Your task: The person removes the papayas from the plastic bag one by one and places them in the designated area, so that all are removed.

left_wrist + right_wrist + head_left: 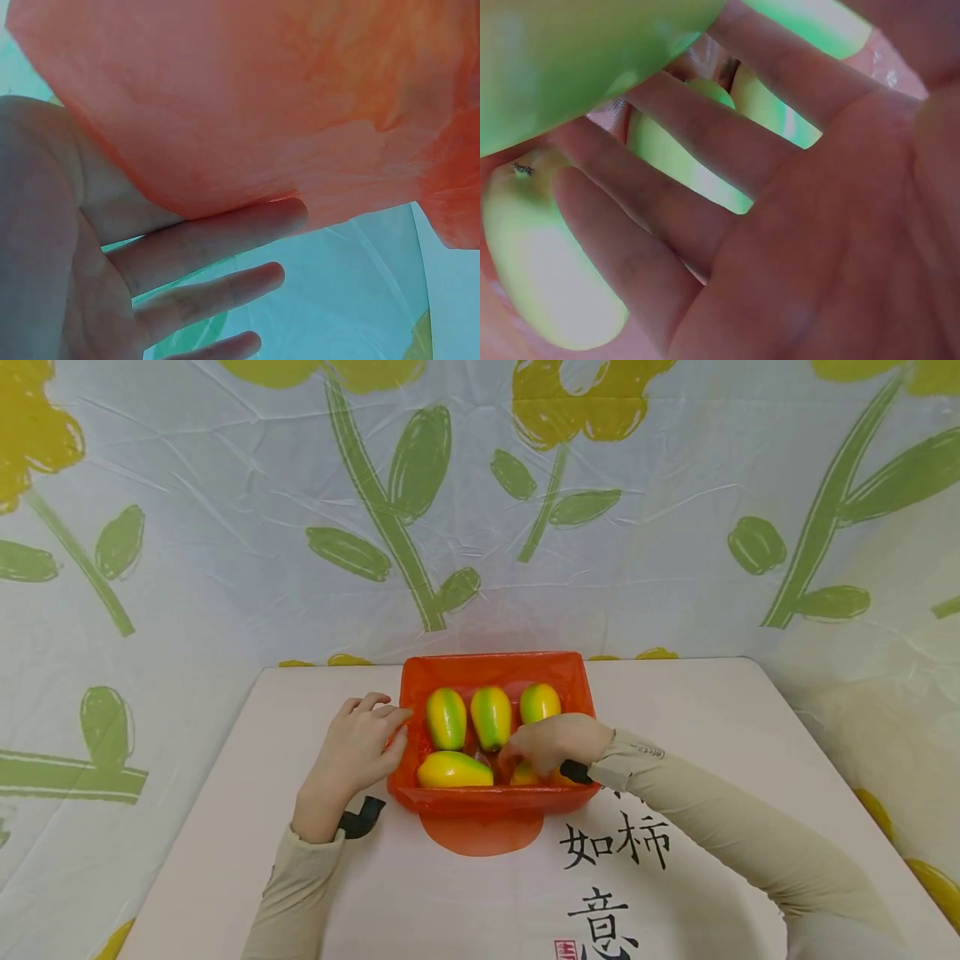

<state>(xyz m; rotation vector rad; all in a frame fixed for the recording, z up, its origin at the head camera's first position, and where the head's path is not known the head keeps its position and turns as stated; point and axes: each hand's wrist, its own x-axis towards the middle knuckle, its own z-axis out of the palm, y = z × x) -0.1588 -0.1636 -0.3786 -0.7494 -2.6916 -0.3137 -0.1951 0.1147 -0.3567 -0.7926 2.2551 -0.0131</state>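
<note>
A red plastic bin [491, 670] holds several yellow-green mangoes. Three stand in its back row, and another mango [453, 770] lies sideways at the front left. My right hand [551, 747] reaches down into the front right of the bin, partly covering the mangoes there. In the right wrist view its fingers are spread and straight, their tips against the underside of a near mango [577, 67]; the thumb stands apart from it. My left hand [362, 743] is at the bin's left wall, where straight fingers [210, 240] lie along the red plastic [187, 112].
The bin stands near the back of a pale table [420, 910], close to a flower-print sheet [262, 527] that rises behind and at both sides. Black brush characters [615, 843] and a red printed shape [483, 833] mark the tabletop before the bin.
</note>
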